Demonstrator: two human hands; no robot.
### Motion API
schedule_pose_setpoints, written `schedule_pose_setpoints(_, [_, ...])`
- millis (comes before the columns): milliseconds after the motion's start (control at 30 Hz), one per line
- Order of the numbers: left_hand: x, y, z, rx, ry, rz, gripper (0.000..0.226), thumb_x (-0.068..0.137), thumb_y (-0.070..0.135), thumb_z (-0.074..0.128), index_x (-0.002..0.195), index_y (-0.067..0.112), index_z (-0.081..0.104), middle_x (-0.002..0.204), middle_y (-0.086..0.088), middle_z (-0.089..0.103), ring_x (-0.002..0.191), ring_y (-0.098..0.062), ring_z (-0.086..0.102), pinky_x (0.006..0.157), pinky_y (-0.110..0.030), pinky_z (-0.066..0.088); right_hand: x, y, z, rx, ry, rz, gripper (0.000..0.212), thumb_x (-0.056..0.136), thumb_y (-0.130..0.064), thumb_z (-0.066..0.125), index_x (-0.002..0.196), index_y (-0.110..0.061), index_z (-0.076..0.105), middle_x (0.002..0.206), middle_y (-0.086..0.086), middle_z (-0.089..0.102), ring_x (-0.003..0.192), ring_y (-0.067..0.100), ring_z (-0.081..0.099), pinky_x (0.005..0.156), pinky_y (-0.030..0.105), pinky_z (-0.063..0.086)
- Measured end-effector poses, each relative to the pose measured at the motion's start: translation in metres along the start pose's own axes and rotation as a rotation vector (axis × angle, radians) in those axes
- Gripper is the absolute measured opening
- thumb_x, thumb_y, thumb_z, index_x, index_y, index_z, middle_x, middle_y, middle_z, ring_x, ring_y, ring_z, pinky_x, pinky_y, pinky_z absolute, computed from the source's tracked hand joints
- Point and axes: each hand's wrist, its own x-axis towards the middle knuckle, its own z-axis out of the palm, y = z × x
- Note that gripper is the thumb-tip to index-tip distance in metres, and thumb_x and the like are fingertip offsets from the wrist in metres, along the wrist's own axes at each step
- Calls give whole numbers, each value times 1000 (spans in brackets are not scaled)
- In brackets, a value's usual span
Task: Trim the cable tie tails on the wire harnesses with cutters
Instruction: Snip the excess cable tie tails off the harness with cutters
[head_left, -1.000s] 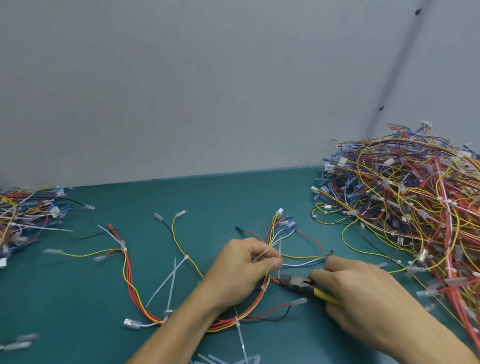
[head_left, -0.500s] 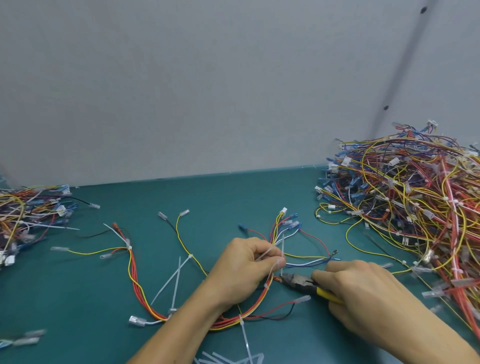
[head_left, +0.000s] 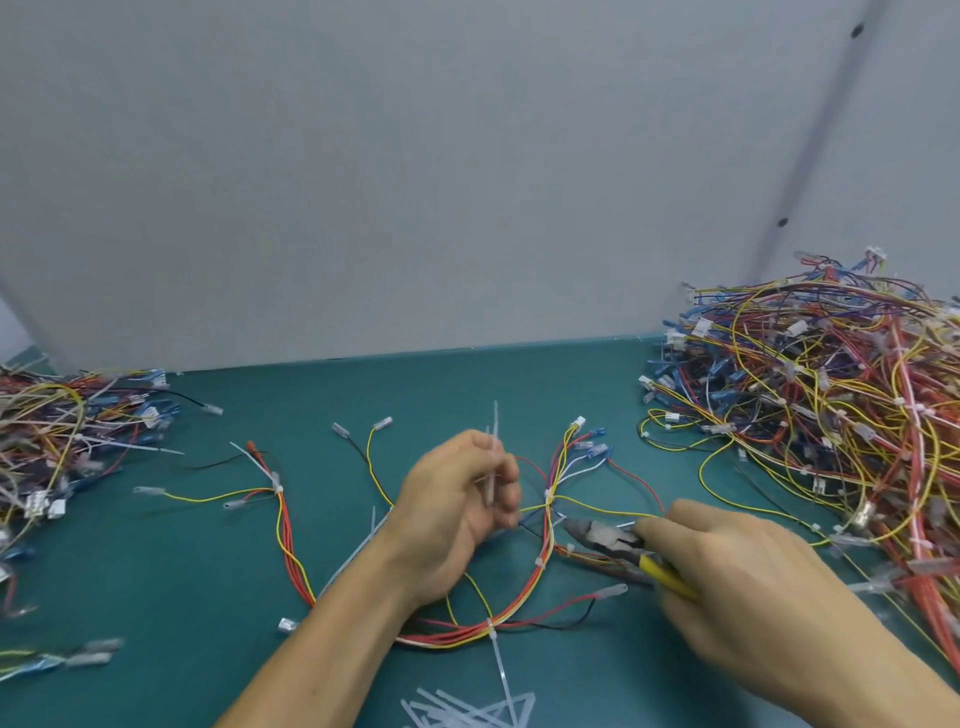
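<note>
- The left hand pinches a cut tie tail, held upright with its tip toward the wall;
- the right hand, apart from it, grips the yellow-handled cutters, nose pointing left along the table;
- the wire harness lies looped between the hands.

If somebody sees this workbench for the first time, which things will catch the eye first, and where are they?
First comes the big tangled pile of wire harnesses at the right, against the grey wall. Next are the two hands in the middle. The left hand pinches white tie tails upright, and the right hand grips yellow-handled cutters at the harness spread on the green table.
</note>
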Motion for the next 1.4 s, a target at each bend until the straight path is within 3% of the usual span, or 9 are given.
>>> schedule_pose_setpoints(133, [-11, 18, -6, -66, -47, -5, 6, 71, 12, 48, 75, 14, 44, 65, -5, 51, 46, -16, 39, 43, -23, 31, -2, -11, -4, 76, -3, -33, 9, 88, -32, 40, 93, -25, 40, 101, -8, 47, 98, 23, 54, 66, 33, 35])
schedule_pose_setpoints(333, [-19, 20, -6, 113, 6, 13, 15, 90, 17, 53, 78, 7, 56, 61, -2, 47, 42, -9, 31, 39, -20, 31, -3, -15, -2, 47, 41, -62, 10, 80, -27, 54, 86, -25, 46, 92, -7, 51, 88, 23, 58, 59, 32, 31])
schedule_pose_setpoints(533, [-30, -3, -19, -46, 8, -65, 14, 82, 21, 54, 80, 7, 52, 66, -8, 58, 50, -16, 51, 46, -25, 44, -3, -16, 4, -55, 24, -78, 36, 37, -29, 82, 59, -27, 53, 58, -10, 47, 44, 17, 53, 40, 25, 16])
schedule_pose_setpoints(633, [-28, -5, -22, -145, -12, -128, 12, 83, 19, 50, 80, 8, 52, 71, -12, 62, 50, -19, 54, 44, -26, 45, 0, -18, 3, -29, -16, -91, 32, 46, -32, 77, 66, -28, 52, 65, -10, 49, 52, 15, 56, 44, 24, 19])
schedule_pose_setpoints(733, [-25, -1, -20, -165, -45, -159, 22, 84, 34, 54, 81, 12, 56, 62, -4, 50, 42, -10, 31, 37, -18, 25, 1, -14, 12, 16, -25, -72, 20, 77, -31, 52, 96, -26, 50, 92, -8, 49, 88, 21, 59, 58, 30, 32])
schedule_pose_setpoints(867, [-23, -9, -11, 264, -46, -15, 38, 60, 35, 83, 82, 13, 62, 55, 6, 38, 44, -7, 25, 39, -16, 21, 1, -13, 14, 6, -85, -23, 27, 84, -34, 39, 110, -28, 42, 104, -10, 44, 103, 20, 52, 67, 32, 34])
schedule_pose_setpoints(1100, [-21, -29, -8, 704, -17, 115, 2, 78, 17, 76, 77, 18, 75, 60, 8, 64, 54, -4, 51, 58, -21, 44, 1, -17, 11, 13, -73, -12, 13, 86, -30, 38, 98, -26, 37, 102, -9, 42, 101, 22, 50, 66, 32, 28])
schedule_pose_setpoints(1233, [-20, -30, -11, 583, 29, 63, 27, 85, 22, 67, 67, 2, 64, 51, -1, 35, 40, -9, 25, 42, -20, 20, 1, -20, 13, 15, -31, -9, 15, 86, -29, 40, 101, -25, 42, 104, -7, 44, 103, 22, 49, 66, 31, 28])
schedule_pose_setpoints(1400, [-16, -33, -13, 525, 42, 23, 30, 86, 27, 66, 80, -3, 67, 55, -3, 24, 44, -15, 16, 46, -23, 11, -1, -22, 14, -27, 83, -36, 27, 54, -26, 78, 69, -25, 56, 68, -7, 52, 58, 22, 57, 46, 28, 24])
